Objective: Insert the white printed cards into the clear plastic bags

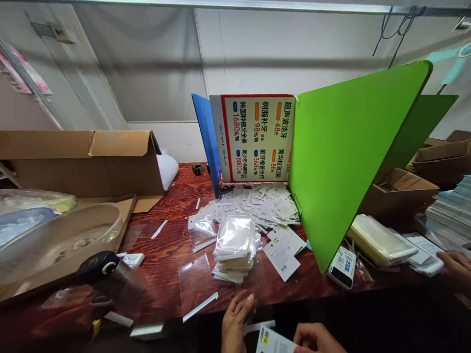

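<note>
At the table's front edge, my left hand (235, 321) has its fingers curled together on a clear plastic bag with a white strip (260, 325); the bag's film is hard to make out. My right hand (318, 338) pinches a white printed card (275, 341) with a yellow mark, just beside that bag. Beyond my hands rises a stack of clear bags (235, 245). One flat clear bag (195, 282) lies left of the stack. Loose white cards (281, 255) lie to its right, and a larger heap of cards (257, 201) spreads behind.
A green board (349, 152), a printed sign (257, 137) and a blue board (206, 142) stand around the heap. On the left are a clear plastic tub (91, 230), a cardboard box (81, 166) and a dark tape dispenser (101, 264). Another person's hand (458, 267) is at far right.
</note>
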### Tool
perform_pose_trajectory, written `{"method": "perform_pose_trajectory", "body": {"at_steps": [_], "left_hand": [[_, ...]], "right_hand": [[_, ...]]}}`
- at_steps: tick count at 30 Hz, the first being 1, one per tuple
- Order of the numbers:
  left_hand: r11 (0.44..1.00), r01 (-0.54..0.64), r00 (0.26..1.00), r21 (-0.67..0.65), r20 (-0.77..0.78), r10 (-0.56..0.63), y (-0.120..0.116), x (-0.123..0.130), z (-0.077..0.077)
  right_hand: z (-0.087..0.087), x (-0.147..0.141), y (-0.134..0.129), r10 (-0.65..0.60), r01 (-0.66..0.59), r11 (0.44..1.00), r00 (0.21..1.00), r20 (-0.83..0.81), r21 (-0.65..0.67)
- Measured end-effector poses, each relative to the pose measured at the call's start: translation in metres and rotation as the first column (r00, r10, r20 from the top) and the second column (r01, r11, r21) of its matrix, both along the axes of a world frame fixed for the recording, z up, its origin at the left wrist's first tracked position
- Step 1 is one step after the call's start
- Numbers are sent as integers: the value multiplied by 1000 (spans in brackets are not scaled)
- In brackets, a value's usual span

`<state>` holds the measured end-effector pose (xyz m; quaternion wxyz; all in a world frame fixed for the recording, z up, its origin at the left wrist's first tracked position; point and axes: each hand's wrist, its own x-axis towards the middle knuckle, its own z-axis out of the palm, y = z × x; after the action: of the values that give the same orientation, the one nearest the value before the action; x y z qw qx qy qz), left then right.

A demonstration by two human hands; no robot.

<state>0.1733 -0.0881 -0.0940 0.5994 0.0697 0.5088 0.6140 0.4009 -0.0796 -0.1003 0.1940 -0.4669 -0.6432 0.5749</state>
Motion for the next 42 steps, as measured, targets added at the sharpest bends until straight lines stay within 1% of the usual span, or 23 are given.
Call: {"method": "perform_pose_trajectory", "body": {"at_steps": [2, 4, 7, 10, 12, 15, 18, 20, 23, 26, 28, 32, 37, 39, 42], "left_hand": [[1000, -11, 1000, 10, 21, 11, -6, 2, 12], [1000, -16, 999, 14, 39, 15, -10, 3, 24], [998, -52, 998, 24, 39, 51, -15, 3, 38], [997, -37, 999, 63, 29, 35, -20, 0, 43], [997, -1, 1000, 74, 2, 1, -23, -2, 43], [998, 26, 999, 50, -23, -25, -28, -3, 42], [999, -2, 1000, 41, -10, 2, -30, -5, 40], [998, -51, 999, 33, 20, 51, -29, -8, 39], [993, -114, 992, 15, 58, 113, -27, -14, 38], [993, -115, 993, 34, 41, 114, -26, -20, 38], [994, -102, 994, 28, 35, 101, -26, -22, 38], [999, -41, 999, 21, 17, 40, -29, -24, 36], [999, 48, 994, 23, -96, -46, -30, -25, 33], [996, 78, 990, 39, -121, -73, -29, -23, 33], [986, 134, 984, 101, -127, -121, -25, -18, 35]], "right_hand": [[3, -11, -1, -95, 95, 995, 995, -9, 5], [6, -20, -4, -195, 194, 981, 979, -63, -14], [11, -28, -10, -218, 207, 975, 965, -149, -86], [14, -32, -15, -240, 215, 966, 952, -191, -144], [13, -35, -18, -257, 228, 959, 950, -177, -170], [8, -40, -21, -273, 243, 953, 948, -165, -181], [4, -42, -24, -271, 241, 956, 946, -179, -169], [3, -42, -25, -237, 207, 965, 951, -200, -162], [4, -40, -27, -150, 112, 980, 959, -241, -164], [4, -39, -26, -108, 68, 984, 964, -241, -166], [3, -40, -24, -128, 88, 981, 964, -235, -172], [-1, -47, -16, -214, 168, 967, 943, -254, -191], [-4, -63, -3, -271, 250, 961, 938, -216, -122], [-3, -72, -1, -293, 277, 955, 935, -201, -105], [0, -86, 0, -313, 284, 947, 918, -241, -149]]}}
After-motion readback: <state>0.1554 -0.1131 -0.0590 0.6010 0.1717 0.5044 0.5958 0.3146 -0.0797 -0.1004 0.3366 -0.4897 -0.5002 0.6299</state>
